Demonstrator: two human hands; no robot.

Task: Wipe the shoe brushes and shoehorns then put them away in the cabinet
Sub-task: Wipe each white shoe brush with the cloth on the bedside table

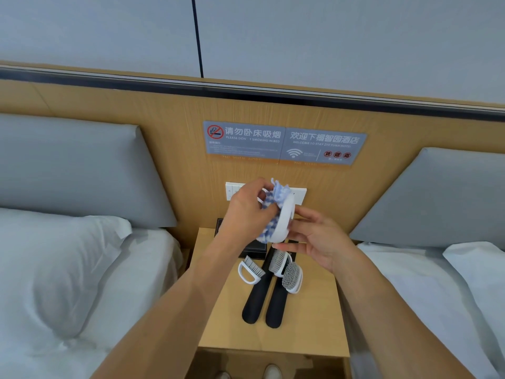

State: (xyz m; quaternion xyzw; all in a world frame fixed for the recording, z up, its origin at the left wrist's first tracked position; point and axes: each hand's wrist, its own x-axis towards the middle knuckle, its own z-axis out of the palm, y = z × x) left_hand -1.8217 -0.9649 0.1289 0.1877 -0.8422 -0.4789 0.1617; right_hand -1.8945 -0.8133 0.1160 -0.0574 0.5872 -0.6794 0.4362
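A white shoe brush [285,220] is held up in the air above a wooden bedside cabinet [314,337], gripped along its edge by the curled fingers and thumb of the right hand [317,242]. A blue-and-white cloth [269,207] is pressed against the brush's face by the left hand [246,206], whose fingers are bunched around the fabric. Below the hands, two black shoehorns [263,302] are laid side by side on the cabinet top, their broad ends toward the camera. Three more brushes are seen resting on or against the shoehorns: a white-handled brush with grey bristles [250,270] at the left, another [278,262] over the right shoehorn, and a grey-studded one [292,276] just beside it. A black box [252,248] is partly hidden behind the left wrist. Beds with white linen [82,269] are seen on either side, with a switch panel [299,196] and two grey notice plaques [284,143] fixed to the wooden headboard wall.
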